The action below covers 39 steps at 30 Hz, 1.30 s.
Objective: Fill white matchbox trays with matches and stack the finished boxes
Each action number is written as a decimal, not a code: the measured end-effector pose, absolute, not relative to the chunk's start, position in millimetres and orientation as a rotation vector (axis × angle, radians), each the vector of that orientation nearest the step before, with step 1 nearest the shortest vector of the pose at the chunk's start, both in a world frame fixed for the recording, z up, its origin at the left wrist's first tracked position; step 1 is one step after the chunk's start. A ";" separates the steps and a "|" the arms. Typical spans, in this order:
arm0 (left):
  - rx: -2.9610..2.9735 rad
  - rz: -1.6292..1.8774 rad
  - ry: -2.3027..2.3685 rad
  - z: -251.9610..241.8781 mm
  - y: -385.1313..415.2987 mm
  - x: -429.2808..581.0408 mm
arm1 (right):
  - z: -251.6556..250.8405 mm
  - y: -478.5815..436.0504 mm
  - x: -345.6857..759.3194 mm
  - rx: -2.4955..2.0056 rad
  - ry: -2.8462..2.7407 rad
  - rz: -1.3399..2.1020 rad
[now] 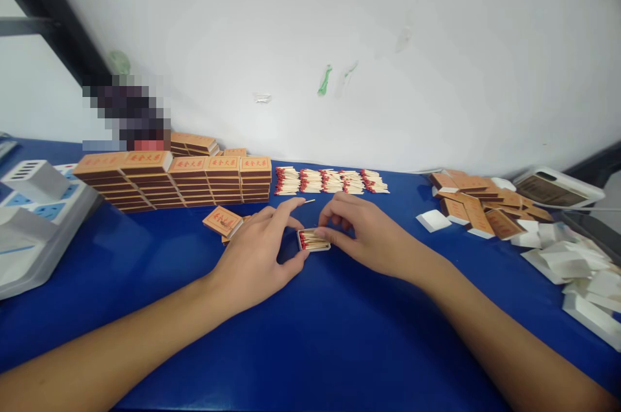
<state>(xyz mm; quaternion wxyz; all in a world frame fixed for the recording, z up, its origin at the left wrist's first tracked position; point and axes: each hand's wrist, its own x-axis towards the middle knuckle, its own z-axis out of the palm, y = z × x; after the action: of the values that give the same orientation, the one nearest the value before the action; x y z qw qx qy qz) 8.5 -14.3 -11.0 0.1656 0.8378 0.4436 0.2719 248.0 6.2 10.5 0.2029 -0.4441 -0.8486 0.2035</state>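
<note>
Between our wide-spread left hand (257, 244) at nine o'clock and narrow right hand (366, 224) at three, its hold unclear, we have the white rectangular card match tray (316, 249), probably light, crushable, best taken by its walls.

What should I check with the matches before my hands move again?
1. Red match heads together: ok, visible ones sit at the left end of the tray.
2. Thin stick in the tray: not ok, outside it, by the left hand.
3. Right hand off the tray: not ok, it reaches over it.
4. Five match bunches out of the way: ok, beyond the hands.
5. Tray full: cannot tell, the right hand hides part.
</note>
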 end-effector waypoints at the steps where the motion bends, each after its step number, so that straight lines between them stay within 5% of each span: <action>1: 2.385 0.778 1.261 -11.0 -14.3 8.5 | 11.3 6.8 249.1 -1.240 -2.382 0.586; 39: 2.385 0.781 1.256 -11.3 -11.2 8.0 | 16.5 -2.7 250.6 -1.282 -2.543 0.642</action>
<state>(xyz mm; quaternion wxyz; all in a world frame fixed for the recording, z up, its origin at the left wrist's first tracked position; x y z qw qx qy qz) 8.0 -11.2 -11.3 0.1667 0.8379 0.4413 0.2745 250.6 -2.7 16.5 0.1109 -0.4363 -0.8658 0.2186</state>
